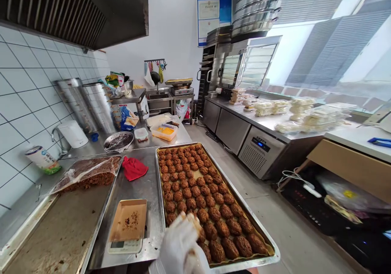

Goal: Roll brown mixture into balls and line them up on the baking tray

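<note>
Brown patty (193, 221) pinched by gloved hands' fingers (179, 241) above tray (244, 208).

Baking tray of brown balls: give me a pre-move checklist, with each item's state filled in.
1. Gloves on: ok, gloved hands blurred together.
2. Piece held: cannot tell, blurred.
3. Room on baking tray: not ok, brown balls fill the visible rows.
4. Scale with its paper tray beside the baking tray: ok.
5. Wrapped brown mixture on left tray: ok.
</note>
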Action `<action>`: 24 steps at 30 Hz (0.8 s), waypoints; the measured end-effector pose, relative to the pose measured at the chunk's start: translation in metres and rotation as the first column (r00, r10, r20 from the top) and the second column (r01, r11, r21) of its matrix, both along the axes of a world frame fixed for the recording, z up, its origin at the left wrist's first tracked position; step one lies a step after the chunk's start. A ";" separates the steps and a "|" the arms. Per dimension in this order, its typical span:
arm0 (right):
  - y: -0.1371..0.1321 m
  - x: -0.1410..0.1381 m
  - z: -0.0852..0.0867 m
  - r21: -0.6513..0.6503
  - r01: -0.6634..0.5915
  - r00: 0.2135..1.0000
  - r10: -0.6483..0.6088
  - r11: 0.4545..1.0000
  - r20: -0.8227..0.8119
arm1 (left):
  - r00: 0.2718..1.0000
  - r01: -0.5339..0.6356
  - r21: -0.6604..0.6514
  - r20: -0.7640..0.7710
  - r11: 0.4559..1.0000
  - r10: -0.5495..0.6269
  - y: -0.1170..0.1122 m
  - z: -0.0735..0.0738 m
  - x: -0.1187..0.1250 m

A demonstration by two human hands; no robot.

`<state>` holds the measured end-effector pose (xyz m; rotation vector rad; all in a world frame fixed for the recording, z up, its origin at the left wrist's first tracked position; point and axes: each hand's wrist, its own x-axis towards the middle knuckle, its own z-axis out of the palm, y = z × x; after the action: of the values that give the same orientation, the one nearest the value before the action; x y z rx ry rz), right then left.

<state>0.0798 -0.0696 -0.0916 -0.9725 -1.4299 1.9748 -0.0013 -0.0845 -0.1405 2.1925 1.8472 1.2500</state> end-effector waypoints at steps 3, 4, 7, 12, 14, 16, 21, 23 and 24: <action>0.010 0.019 -0.005 -0.016 -0.010 0.999 0.009 1.000 -0.032 | 0.999 -0.011 0.007 -0.031 1.000 0.011 -0.007 0.006 -0.030; 0.015 0.027 -0.008 -0.130 0.081 0.984 -0.099 0.988 -0.145 | 0.997 -0.080 0.001 -0.009 0.997 0.080 -0.012 0.006 -0.037; 0.029 0.040 -0.014 -0.557 0.207 0.801 -0.466 0.804 -0.376 | 0.987 -0.162 -0.023 0.002 0.986 0.162 -0.026 0.005 -0.042; 0.024 0.035 -0.013 -0.607 0.143 0.774 -0.471 0.781 -0.423 | 0.972 -0.009 -0.105 -0.234 0.994 -0.016 -0.034 0.009 -0.018; 0.019 0.034 -0.015 -0.572 0.172 0.790 -0.459 0.802 -0.407 | 0.975 -0.068 -0.114 -0.220 0.991 0.041 -0.030 0.010 -0.011; 0.017 0.037 -0.021 -0.530 0.215 0.793 -0.464 0.820 -0.396 | 0.981 -0.119 -0.126 -0.165 0.985 0.097 -0.026 0.009 -0.008; 0.025 0.046 -0.032 -0.603 0.186 0.757 -0.504 0.776 -0.415 | 0.956 -0.086 -0.123 -0.291 0.989 0.047 -0.017 -0.001 -0.006; 0.030 0.048 -0.030 -0.638 0.164 0.742 -0.521 0.752 -0.422 | 0.925 -0.059 -0.072 -0.380 0.996 0.028 -0.010 -0.005 -0.003; 0.032 0.049 -0.028 -0.654 0.151 0.737 -0.525 0.741 -0.425 | 0.916 -0.039 -0.051 -0.400 0.998 0.015 -0.006 -0.006 0.000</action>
<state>0.1290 -0.0374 -0.1197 -0.6789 -0.2393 2.1634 -0.0016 -0.0907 -0.1467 2.5470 2.0161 0.7751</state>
